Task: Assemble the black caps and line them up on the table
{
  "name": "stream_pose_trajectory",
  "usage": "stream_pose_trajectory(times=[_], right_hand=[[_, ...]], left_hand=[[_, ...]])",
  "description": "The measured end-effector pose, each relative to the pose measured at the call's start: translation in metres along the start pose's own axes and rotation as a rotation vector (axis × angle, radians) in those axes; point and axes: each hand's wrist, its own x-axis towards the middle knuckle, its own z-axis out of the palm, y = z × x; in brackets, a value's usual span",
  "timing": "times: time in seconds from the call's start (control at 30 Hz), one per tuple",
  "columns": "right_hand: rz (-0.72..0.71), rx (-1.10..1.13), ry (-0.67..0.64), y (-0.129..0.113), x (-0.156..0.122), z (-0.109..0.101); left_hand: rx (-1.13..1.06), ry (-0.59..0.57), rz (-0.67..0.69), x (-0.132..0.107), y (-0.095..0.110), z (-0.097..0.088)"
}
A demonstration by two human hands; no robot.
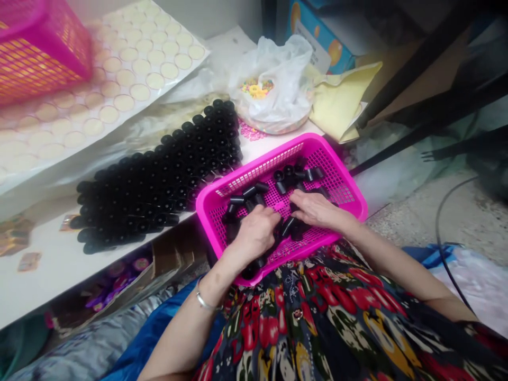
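Observation:
A bright pink plastic basket (359, 198) rests tilted against the table's front edge and my lap. Several short black plastic caps (237, 200) lie loose inside it. My left hand (257, 230) is in the basket's left half, fingers curled closed; whatever they hold is hidden beneath them. To its right, my right hand (317, 209) reaches in with fingers and thumb bent down around a black cap, partly covered by the fingertips. On the table, left of the basket, black caps of the same look stand packed in a dense block (159, 180).
A sheet of round cream stickers (130, 79) lies at the back left beneath another pink basket (43, 53). Behind my basket sit a white plastic bag (286, 74) with colourful small pieces and a yellow packet (343, 98). Dark metal bars (420, 135) cross at right.

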Motion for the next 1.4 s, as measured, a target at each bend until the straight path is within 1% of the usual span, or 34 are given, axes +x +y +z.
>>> stream_pose_trajectory(times=[0.07,0.13,0.2,0.27,0.33,0.4,0.47,0.53,0.57,0.6,0.7,0.77,0.83,0.93,1.07,1.23,1.4], right_hand=[[-0.016,0.128,0.094,0.008,-0.005,0.005],[0.034,0.312,0.185,0.014,-0.009,0.009],[0.117,0.522,0.263,0.018,-0.012,0.011],[0.170,0.700,0.324,0.020,-0.015,0.012],[0.175,0.835,0.348,0.021,-0.018,0.012],[0.152,0.959,0.348,0.019,-0.018,0.013],[0.130,1.067,0.334,0.016,-0.018,0.013],[0.118,1.116,0.336,0.011,-0.017,0.012],[0.121,1.121,0.346,0.007,-0.017,0.011],[0.132,1.122,0.362,0.004,-0.017,0.008],[0.141,1.106,0.429,-0.006,-0.018,-0.002],[0.110,1.037,0.493,-0.012,-0.019,-0.008],[0.056,0.917,0.568,-0.017,-0.018,-0.013],[-0.009,0.760,0.622,-0.021,-0.015,-0.014],[-0.034,0.716,0.592,-0.024,-0.011,-0.010],[-0.048,0.714,0.549,-0.024,-0.010,-0.008],[-0.057,0.577,0.521,-0.025,-0.013,-0.010]], left_hand=[[0.133,-0.181,0.054,0.016,0.009,0.002],[0.204,-0.283,0.056,0.028,0.015,0.007],[0.226,-0.340,0.023,0.034,0.018,0.011],[0.213,-0.372,-0.004,0.035,0.020,0.013],[0.185,-0.396,-0.021,0.034,0.021,0.012],[0.167,-0.392,-0.035,0.033,0.021,0.010],[0.128,-0.360,-0.048,0.032,0.018,0.009],[-0.012,-0.274,-0.108,0.030,0.012,0.009],[-0.148,-0.196,-0.166,0.030,0.008,0.008],[-0.334,-0.098,-0.233,0.028,0.004,0.007],[-1.028,0.203,-0.409,0.022,-0.004,-0.002],[-1.383,0.317,-0.455,0.017,-0.005,-0.009],[-1.567,0.374,-0.485,0.012,-0.003,-0.015],[-1.682,0.416,-0.501,0.010,0.001,-0.018],[-1.703,0.467,-0.506,0.013,0.004,-0.015],[-1.617,0.490,-0.499,0.015,0.005,-0.010],[-1.493,0.516,-0.466,0.014,0.005,-0.007]])
